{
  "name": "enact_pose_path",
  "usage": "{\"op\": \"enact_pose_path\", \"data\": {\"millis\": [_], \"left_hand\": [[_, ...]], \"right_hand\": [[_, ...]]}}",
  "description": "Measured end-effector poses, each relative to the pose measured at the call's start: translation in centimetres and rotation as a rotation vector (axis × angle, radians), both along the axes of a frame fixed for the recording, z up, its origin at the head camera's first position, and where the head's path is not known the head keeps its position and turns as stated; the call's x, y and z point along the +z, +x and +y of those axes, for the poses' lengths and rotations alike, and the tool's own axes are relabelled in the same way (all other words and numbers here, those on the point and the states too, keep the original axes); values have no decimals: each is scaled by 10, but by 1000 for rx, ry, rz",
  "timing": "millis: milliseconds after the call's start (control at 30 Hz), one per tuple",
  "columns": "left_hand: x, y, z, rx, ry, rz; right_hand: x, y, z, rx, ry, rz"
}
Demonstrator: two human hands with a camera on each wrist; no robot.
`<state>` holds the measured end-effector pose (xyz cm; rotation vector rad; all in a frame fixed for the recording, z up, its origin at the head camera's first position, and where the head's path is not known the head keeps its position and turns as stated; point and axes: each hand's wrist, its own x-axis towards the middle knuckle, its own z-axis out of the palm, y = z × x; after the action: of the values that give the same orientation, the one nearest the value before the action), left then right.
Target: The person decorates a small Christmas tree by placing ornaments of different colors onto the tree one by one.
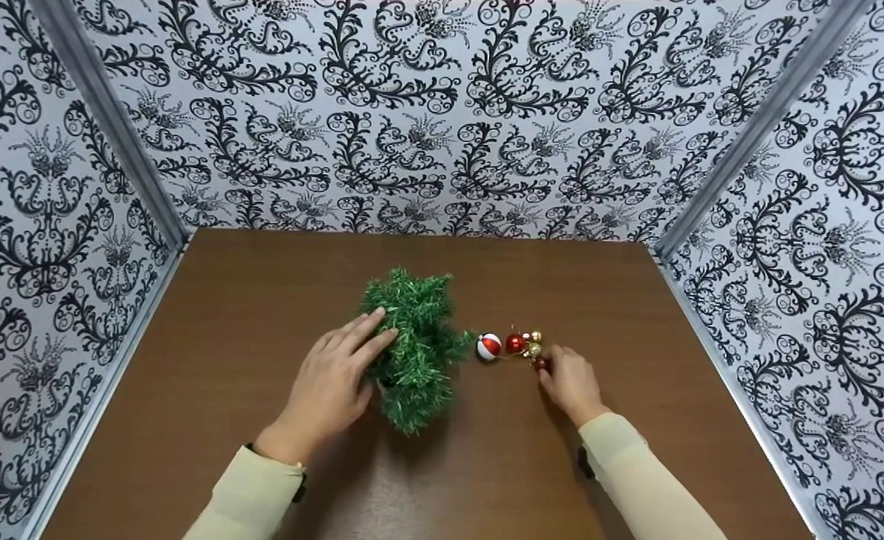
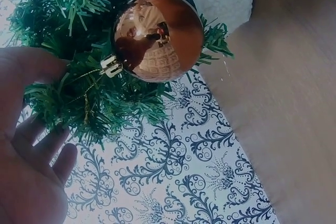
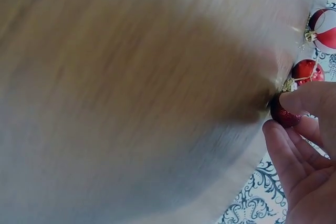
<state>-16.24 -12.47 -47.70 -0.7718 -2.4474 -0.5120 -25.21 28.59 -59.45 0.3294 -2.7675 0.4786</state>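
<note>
A small green artificial Christmas tree [image 1: 416, 337] stands near the middle of the brown table. My left hand [image 1: 337, 367] holds its left side, the fingertips among the branches [image 2: 89, 103]. A shiny copper-coloured bauble [image 2: 160, 38] hangs from the tree by a gold loop in the left wrist view; the head view hides it. On the right, my right hand [image 1: 571, 379] pinches a dark red bauble [image 3: 284, 113] between thumb and fingers. Just beside it lie a red bauble [image 1: 515, 343], a striped red, white and black bauble [image 1: 488, 346] and several small gold baubles [image 1: 536, 337].
The brown wooden table [image 1: 277, 277] is closed in by patterned black-and-white walls [image 1: 427, 120] at the back and sides. Grey metal strips run along the corners. A fluffy white part [image 2: 226, 1] shows at the tree in the left wrist view.
</note>
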Motion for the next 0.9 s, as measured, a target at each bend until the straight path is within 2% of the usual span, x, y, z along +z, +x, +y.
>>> {"op": "enact_pose_path", "data": {"millis": [433,667,900], "left_hand": [[0,2,1,-3,20,10],[-1,2,1,3,22,10],[-3,1,1,6,29,-1]], "right_hand": [[6,4,3,9,-30,41],[18,12,-1,23,-72,59],[36,24,-6,49,-112,39]]}}
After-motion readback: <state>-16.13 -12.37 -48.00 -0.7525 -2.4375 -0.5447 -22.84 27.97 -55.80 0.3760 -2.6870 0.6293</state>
